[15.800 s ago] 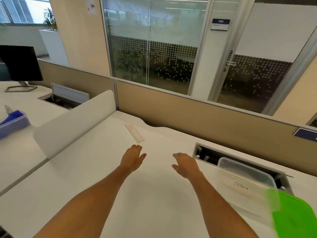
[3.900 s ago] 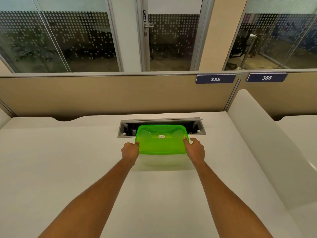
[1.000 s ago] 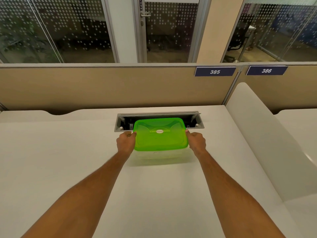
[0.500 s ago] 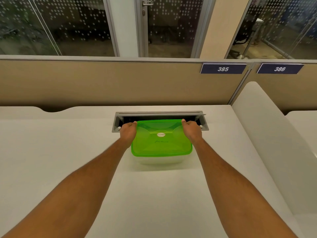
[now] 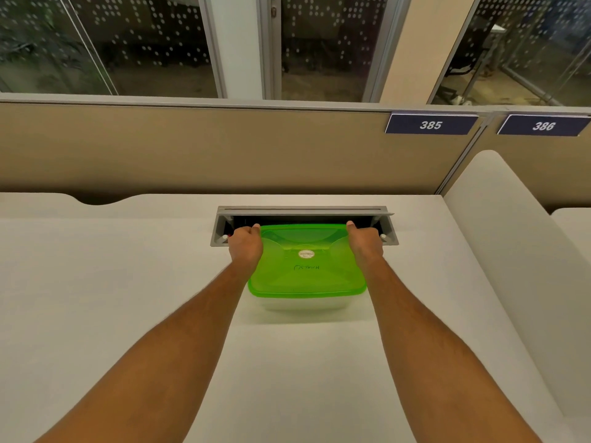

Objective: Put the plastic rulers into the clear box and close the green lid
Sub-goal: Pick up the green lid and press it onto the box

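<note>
The green lid (image 5: 305, 273) lies flat on top of the clear box (image 5: 303, 304), which stands on the white desk just in front of the cable slot. My left hand (image 5: 244, 246) presses on the lid's far left corner, thumb on top. My right hand (image 5: 364, 243) presses on the far right corner the same way. Handwriting and a round sticker show on the lid. No rulers are visible; the lid hides the inside of the box.
An open grey cable slot (image 5: 303, 215) is sunk into the desk right behind the box. A beige partition (image 5: 192, 148) with plates 385 and 386 runs along the back. A white rounded divider (image 5: 511, 251) borders the desk on the right.
Both hands slid from the lid's side edges to its far corners over the last second. The lid sits lower and flatter on the box.
</note>
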